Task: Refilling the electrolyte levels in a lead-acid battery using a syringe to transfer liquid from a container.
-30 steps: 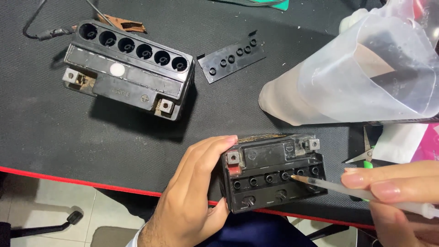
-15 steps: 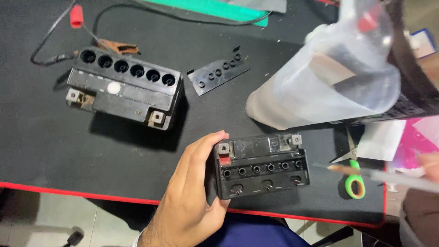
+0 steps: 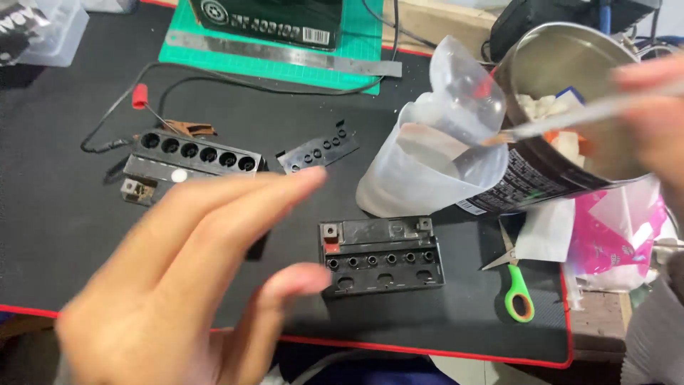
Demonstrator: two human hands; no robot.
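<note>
Released since half a second ago, the small black battery (image 3: 381, 255) is now lying alone on the black mat (image 3: 57, 214), near the red front edge, its row of six open cells facing up; the left hand (image 3: 178, 285), which was gripping its left side, is lifting clear of it. That hand is hanging blurred above the mat to the left of the battery, fingers spread and holding nothing, thumb tip just short of the battery's left end. The right hand (image 3: 652, 107), at the far right, has risen from the near edge and is pinching a clear syringe (image 3: 570, 117) between fingertips, its tip reaching into a cut-open clear plastic jug (image 3: 427, 164) lying on its side just beyond the battery. Behind the jug a steel can (image 3: 570, 93) is tilting, with pale scraps inside. Farther left a larger black battery (image 3: 189, 160) with six open cells is sitting, a black cell-cap strip (image 3: 317, 151) between it and the jug. Green-handled scissors (image 3: 516, 285) are resting right of the small battery, beside white paper (image 3: 541, 235) and a pink packet (image 3: 613, 242). A green cutting mat (image 3: 285, 50) is lying at the far edge.
</note>
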